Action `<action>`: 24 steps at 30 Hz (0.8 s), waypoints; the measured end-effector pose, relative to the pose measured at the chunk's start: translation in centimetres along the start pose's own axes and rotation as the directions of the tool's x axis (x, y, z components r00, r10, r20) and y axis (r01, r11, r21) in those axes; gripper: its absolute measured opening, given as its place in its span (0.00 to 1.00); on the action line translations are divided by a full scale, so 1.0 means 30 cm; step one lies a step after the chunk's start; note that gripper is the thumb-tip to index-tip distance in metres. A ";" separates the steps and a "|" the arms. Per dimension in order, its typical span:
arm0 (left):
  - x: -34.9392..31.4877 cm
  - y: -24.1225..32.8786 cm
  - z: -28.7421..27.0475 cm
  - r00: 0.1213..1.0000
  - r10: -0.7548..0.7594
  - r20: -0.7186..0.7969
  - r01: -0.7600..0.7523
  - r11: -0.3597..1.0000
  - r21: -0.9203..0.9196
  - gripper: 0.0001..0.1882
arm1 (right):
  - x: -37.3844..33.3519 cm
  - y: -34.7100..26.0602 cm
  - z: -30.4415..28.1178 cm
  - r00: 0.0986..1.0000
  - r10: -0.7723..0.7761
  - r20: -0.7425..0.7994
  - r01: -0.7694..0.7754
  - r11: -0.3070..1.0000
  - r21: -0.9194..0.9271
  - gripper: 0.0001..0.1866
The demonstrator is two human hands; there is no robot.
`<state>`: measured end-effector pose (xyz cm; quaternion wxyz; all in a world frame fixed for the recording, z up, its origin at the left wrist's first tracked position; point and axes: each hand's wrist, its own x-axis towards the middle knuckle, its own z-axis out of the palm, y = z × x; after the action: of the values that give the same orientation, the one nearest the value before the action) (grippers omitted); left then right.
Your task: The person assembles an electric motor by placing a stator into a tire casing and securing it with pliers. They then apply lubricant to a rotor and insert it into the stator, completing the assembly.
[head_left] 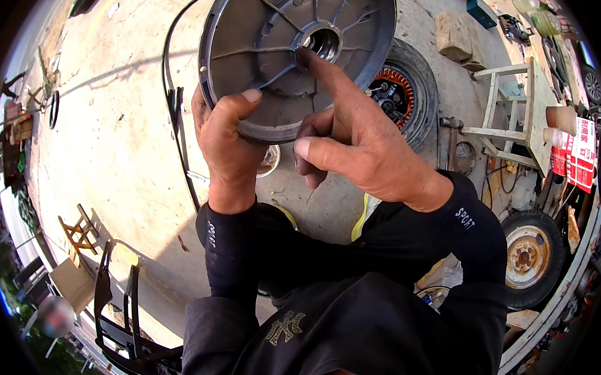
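A large round metal motor end cover (247, 35) with raised ribs is tilted up in front of me. My left hand (228, 150) grips its lower left rim, thumb on the inner face and fingers behind. My right hand (366, 144) stretches its index finger to the edge of the central bearing seat (326, 42). The thumb of that hand stands apart, and the other fingers are loosely bent with nothing seen in them. Behind the cover, a tyred wheel (425, 91) lies on the ground with copper-coloured windings (407, 92) inside, partly hidden by the cover and my right hand.
To the right stand a worn wooden stool (535, 113) and a rusty-rimmed wheel (528, 251). Stone blocks (453, 37) sit farther off. A black cable (166, 73) curves along the ground at left. A black chair frame (129, 322) is at lower left. A small bowl (270, 160) shows behind my left wrist.
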<state>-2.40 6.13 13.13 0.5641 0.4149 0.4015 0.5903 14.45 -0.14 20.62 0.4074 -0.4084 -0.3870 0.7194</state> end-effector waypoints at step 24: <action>0.015 0.101 0.074 0.947 -0.319 0.031 0.320 0.935 -0.151 0.14 | -0.008 -0.051 -0.075 0.998 -0.049 -0.039 -0.002 0.595 -0.804 0.37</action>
<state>-1.31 6.47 16.75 0.6842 0.3012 0.4149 0.5187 16.98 0.71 21.21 0.2001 -0.5632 -0.6628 0.4510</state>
